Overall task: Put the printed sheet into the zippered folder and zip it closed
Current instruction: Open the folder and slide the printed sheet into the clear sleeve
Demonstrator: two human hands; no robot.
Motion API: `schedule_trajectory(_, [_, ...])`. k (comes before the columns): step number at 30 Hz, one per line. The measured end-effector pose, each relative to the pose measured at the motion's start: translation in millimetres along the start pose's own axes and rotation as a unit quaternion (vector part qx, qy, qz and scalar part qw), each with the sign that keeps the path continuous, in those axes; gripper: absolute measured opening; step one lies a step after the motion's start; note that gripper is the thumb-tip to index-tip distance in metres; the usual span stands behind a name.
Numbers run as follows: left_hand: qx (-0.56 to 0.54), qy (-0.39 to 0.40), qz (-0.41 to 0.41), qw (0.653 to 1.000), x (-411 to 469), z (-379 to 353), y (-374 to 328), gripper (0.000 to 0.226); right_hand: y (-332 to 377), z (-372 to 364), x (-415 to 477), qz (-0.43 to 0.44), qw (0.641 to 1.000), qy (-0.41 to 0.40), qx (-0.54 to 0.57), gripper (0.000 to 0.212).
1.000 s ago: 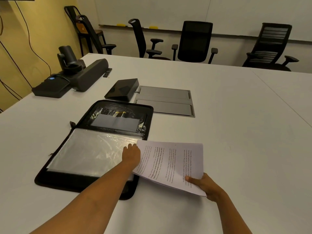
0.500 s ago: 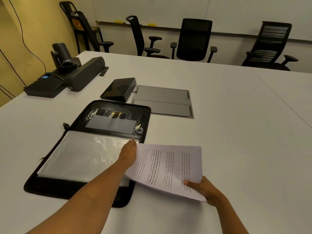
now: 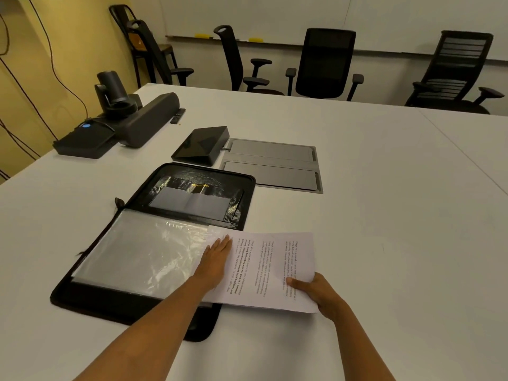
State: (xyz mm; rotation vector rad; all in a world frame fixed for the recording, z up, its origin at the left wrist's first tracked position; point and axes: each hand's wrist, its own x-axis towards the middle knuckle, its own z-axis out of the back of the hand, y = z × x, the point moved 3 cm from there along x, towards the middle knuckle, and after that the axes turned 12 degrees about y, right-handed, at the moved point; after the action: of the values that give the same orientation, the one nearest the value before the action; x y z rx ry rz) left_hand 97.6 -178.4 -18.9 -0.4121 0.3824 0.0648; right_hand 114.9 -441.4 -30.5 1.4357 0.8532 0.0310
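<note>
While most of the view is taken up by the big white counter, a row of black office chairs is parked along its far edge under a whiteboard, and a yellow wall is seen off to the left. On the far left of the counter, a chunky dark conference bar is laid at an angle, with a small camera perched behind it and a flat black box with a blue dot set right beside it. Near the middle, a grey cable hatch is sunk into the counter, and a black wedge-shaped device is sat just to its left.

Closer in, the zippered folder is spread wide open and flat, so not zipped at all. Its far half is lined with dark pockets, and its near half is covered by a shiny clear plastic sleeve.

The printed sheet is lying across the folder's right edge, its left part over the sleeve side and the rest sticking out over the bare counter. Whether it's tucked under the plastic can't really be made out.

The left hand is laid flat, fingers straight and together, pressed down where the sheet meets the sleeve. The right hand is clamped on the sheet's near right corner, thumb on top, the other fingers hidden underneath.
</note>
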Motion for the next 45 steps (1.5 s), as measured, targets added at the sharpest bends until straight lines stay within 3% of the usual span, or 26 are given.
schedule_trajectory(7, [-0.019, -0.044, 0.025, 0.999, -43, -23, 17, 0.073, -8, 5, -4, 0.016, 0.999, -0.044, -0.003, 0.037])
schedule_trajectory(12, [-0.051, -0.088, -0.007, 0.995, -73, -36, 12, 0.075, -20, 3, -6, 0.009, 0.997, -0.080, 0.017, 0.035])
schedule_trajectory(17, [-0.021, -0.077, -0.009, 0.997, -81, -41, 0, 0.073, -23, -6, -9, -0.003, 0.994, -0.113, 0.003, 0.040])
schedule_trajectory(31, [0.007, -0.028, 0.030, 0.999, -69, -50, -1, 0.083, 3, -73, -2, 0.002, 0.999, -0.011, -0.052, 0.061])
schedule_trajectory(34, [-0.016, -0.033, 0.003, 0.999, -69, -51, 2, 0.082, 4, -63, -2, 0.005, 0.997, -0.045, -0.061, 0.058])
schedule_trajectory(39, [0.034, -0.092, -0.022, 0.995, -54, -31, 11, 0.053, 1, -47, -1, -0.015, 0.988, -0.137, -0.073, 0.053])
schedule_trajectory(45, [0.112, -0.022, 0.001, 0.993, -19, -17, 34, 0.053, -1, -38, 4, -0.013, 0.983, -0.164, -0.077, 0.046])
